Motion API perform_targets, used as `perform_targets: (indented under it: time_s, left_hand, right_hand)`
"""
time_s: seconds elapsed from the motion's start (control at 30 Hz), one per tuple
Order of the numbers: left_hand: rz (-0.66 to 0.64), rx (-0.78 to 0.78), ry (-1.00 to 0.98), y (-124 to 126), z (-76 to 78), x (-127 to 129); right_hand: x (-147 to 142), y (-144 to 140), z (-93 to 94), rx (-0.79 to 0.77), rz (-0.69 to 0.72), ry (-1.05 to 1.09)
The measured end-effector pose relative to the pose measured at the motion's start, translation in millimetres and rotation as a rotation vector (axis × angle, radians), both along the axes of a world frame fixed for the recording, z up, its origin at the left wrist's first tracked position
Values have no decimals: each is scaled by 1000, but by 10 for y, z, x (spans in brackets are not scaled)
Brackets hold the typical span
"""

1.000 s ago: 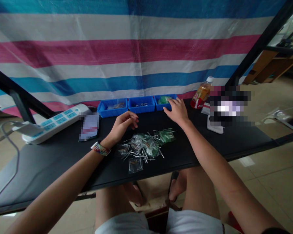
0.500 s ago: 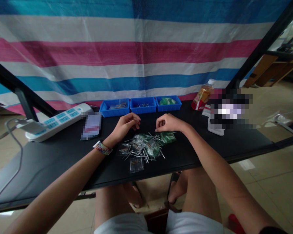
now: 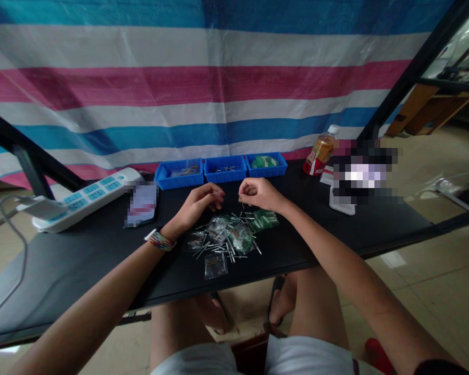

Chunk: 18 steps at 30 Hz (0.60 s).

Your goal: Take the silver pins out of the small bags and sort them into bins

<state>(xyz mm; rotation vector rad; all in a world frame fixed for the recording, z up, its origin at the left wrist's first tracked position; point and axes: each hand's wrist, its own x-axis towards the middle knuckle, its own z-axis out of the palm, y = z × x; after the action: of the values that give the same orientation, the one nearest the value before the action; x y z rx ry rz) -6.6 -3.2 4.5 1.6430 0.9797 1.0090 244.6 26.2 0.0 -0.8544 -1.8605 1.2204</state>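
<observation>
Both hands hover above the pile of small bags and metal pins (image 3: 229, 237) at worktop (image 3: 82, 260) centre: left hand (image 3: 198, 202) loosely curled, apparently empty; right hand (image 3: 258, 192) pinched narrow on a thin pin (image 3: 243, 204). Behind stand three blue bins (image 3: 221, 169) holding small parts; power strip (image 3: 84, 200) left, bottle (image 3: 319, 151) right

blue bins (image 3: 224, 169), black table (image 3: 101, 250), striped tarp (image 3: 203, 83)
</observation>
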Motion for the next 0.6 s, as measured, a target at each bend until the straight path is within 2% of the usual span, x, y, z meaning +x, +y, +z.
perform_targets:
  time_s: [0.1,0.2,0.4,0.6]
  left_hand:
    - [-56,48,93,-25,3,20]
    - [-78,71,141,-50,6,55]
    - [-23,30,41,-68,58,73]
    - [-11,36,25,-73,80,55]
  right_hand:
    - [-43,-37,14,-104,45,149]
    - [-90,-60,8,-119,63,252]
    - [-168,-57,-68,-84,-47,248]
    - [-185,-79,-72,-66,-73,243]
